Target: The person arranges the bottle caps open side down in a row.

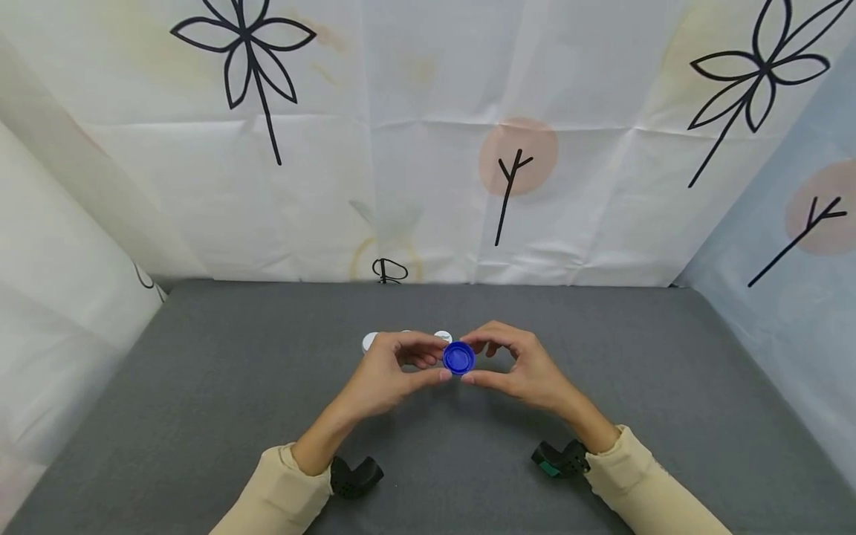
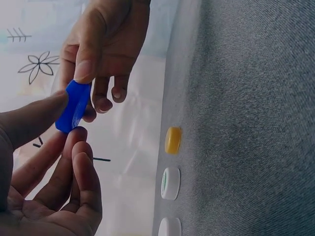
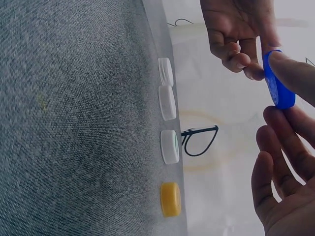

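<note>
A blue plastic bottle cap (image 1: 458, 358) is held up above the grey table, its hollow inside turned toward the head camera. My left hand (image 1: 393, 374) pinches its left edge between thumb and fingers. On the opposite edge, my right hand (image 1: 524, 365) pinches it the same way. Both wrist views show the blue cap (image 2: 74, 105) nearly edge-on between the two hands. Beyond the hands, a yellow cap (image 3: 171, 199), a white cap with a green mark (image 3: 170, 147) and two more whitish caps (image 3: 167, 102) stand in a row. In the head view the hands partly hide this row.
The grey table (image 1: 200, 416) reaches back to a white cloth (image 1: 428, 200) printed with flowers and twigs. More cloth hangs along the left and right sides. A black wrist mount (image 1: 357, 477) sits at the left cuff and another wrist mount (image 1: 562, 458) at the right.
</note>
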Action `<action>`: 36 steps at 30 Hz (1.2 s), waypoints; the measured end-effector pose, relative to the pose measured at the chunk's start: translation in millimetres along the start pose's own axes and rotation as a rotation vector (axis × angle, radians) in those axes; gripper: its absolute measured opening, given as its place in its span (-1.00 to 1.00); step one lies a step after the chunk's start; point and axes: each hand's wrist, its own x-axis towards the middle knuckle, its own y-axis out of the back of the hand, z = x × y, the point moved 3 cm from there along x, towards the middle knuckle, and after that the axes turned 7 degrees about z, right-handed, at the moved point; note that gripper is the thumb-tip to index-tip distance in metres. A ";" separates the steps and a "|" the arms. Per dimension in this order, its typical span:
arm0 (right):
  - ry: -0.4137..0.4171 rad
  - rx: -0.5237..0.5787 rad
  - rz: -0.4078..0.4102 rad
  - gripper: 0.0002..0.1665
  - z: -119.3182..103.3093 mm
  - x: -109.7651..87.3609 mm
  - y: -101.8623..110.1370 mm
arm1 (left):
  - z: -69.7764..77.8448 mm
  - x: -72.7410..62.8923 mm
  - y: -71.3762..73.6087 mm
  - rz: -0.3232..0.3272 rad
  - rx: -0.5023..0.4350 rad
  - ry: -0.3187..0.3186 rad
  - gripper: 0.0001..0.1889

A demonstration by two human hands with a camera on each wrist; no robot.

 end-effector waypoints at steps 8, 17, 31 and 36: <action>0.025 0.011 0.029 -0.45 -3.0 0.9 -0.2 | -1.8 -0.7 -0.3 0.004 -0.100 0.180 -0.75; 0.078 0.001 0.027 -0.42 -4.6 2.1 -2.5 | -6.1 -2.0 -1.0 0.017 -0.115 0.229 -0.77; -0.052 0.091 0.029 -0.70 -5.5 0.5 2.0 | 5.1 -2.8 -0.1 0.054 -0.043 0.036 -0.81; -0.001 0.093 0.066 -0.70 -5.9 0.8 3.1 | 5.4 -3.1 -0.6 0.046 -0.041 0.048 -0.79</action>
